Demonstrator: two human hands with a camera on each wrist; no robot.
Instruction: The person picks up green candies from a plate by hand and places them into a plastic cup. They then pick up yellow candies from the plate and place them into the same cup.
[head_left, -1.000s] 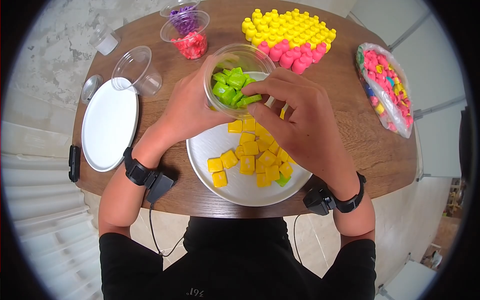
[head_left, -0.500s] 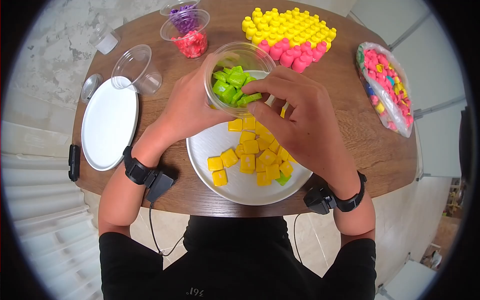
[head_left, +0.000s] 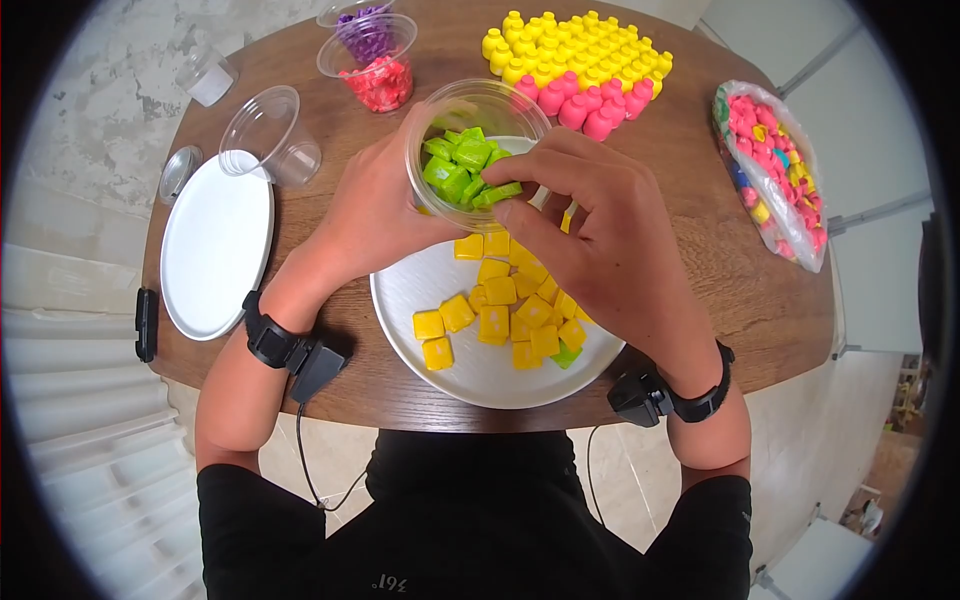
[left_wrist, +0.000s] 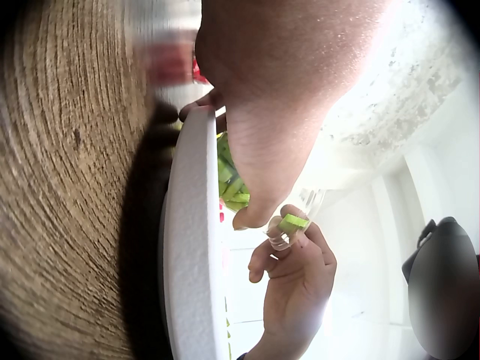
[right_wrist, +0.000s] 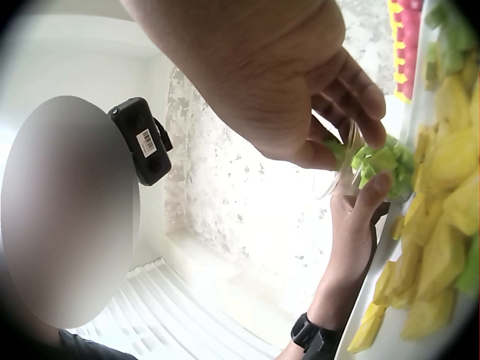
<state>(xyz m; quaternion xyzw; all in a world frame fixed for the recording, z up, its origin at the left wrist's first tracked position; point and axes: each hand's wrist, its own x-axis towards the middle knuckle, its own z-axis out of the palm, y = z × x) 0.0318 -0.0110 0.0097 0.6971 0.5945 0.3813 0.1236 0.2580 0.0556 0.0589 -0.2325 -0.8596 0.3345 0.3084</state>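
Note:
My left hand (head_left: 372,205) grips a clear plastic cup (head_left: 440,112) from its left side, tilted over a round white plate (head_left: 402,300). Glossy green squares (head_left: 455,178) lie inside the cup. Thumb and forefinger of my right hand (head_left: 605,225) pinch one green square (head_left: 499,193) at the cup's right rim; the left wrist view shows this square (left_wrist: 292,223) between the fingertips. Yellow squares (head_left: 494,324) are spread and overlapped on the plate below, with a green square (head_left: 566,356) at their lower right. The right hand hides part of the plate.
Left stand an oval white plate (head_left: 215,250) and a tilted clear cup (head_left: 285,140). Behind are cups of red pieces (head_left: 382,85) and purple pieces (head_left: 366,40). Yellow bottles (head_left: 570,45) and pink bottles (head_left: 598,122) cluster at the back; a bag of colourful pieces (head_left: 775,175) lies right.
Almost nothing differs: both hands keep the same hold on the cup and the green square. The whole view has shifted slightly.

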